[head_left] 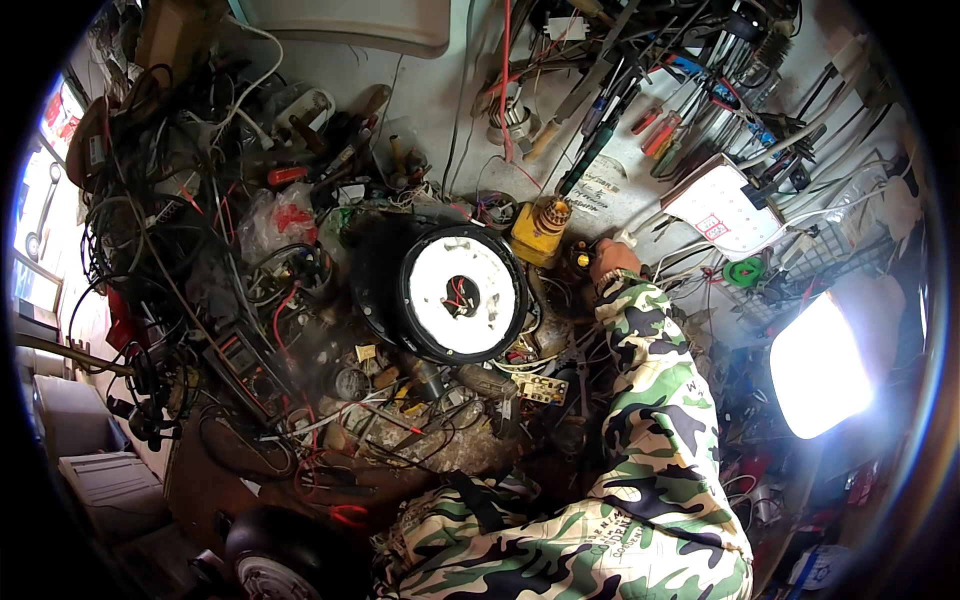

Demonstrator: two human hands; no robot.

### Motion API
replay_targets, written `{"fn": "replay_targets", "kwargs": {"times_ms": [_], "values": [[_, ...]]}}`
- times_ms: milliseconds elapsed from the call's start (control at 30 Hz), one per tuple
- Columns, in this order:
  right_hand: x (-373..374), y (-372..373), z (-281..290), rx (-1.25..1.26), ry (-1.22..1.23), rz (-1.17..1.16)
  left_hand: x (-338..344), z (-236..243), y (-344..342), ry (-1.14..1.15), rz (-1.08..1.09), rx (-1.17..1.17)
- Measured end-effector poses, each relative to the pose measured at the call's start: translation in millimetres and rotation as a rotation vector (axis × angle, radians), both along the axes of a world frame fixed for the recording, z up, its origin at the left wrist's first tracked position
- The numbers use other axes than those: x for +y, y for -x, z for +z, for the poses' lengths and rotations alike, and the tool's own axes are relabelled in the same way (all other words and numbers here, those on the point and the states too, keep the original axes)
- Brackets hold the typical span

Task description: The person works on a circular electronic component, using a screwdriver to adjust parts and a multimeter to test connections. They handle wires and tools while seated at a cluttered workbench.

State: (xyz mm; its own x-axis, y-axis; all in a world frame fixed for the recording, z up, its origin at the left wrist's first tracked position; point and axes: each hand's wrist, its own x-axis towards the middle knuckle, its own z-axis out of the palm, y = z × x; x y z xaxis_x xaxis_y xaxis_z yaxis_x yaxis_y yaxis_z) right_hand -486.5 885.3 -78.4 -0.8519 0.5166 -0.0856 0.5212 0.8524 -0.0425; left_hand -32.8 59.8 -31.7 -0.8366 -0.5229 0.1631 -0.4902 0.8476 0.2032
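Observation:
My right hand (611, 262), in a camouflage sleeve, reaches to the wall side of the cluttered bench, its fingers closed around a small white plug-like piece (625, 239). Just left of it are a small yellow-topped item (583, 257) and a yellow box-shaped tool (537, 237). A round black housing with a white disc (432, 289) and red wires in its central hole sits in the middle. My left hand is not visible.
Tangled cables (150, 230) fill the left. Hand tools (660, 135) hang on the wall, beside a white sheet (720, 205). A bright lamp (815, 370) is at right, a black wheel (275, 550) at lower left, loose parts (540, 390) across the bench.

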Motion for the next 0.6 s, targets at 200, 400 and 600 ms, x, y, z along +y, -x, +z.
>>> {"fn": "replay_targets", "kwargs": {"times_ms": [200, 400, 600], "values": [[-24, -59, 78, 0.38, 0.07, -0.015, -5, -24, 27, -0.056, -0.042, -0.018], [-116, -129, 156, 0.865, -0.021, 0.258, 12, -5, 2, -0.017, 0.011, -0.018], [-186, -183, 162, 0.757, 0.637, 0.421, 26, 19, 3, 0.074, 0.009, 0.109]]}}
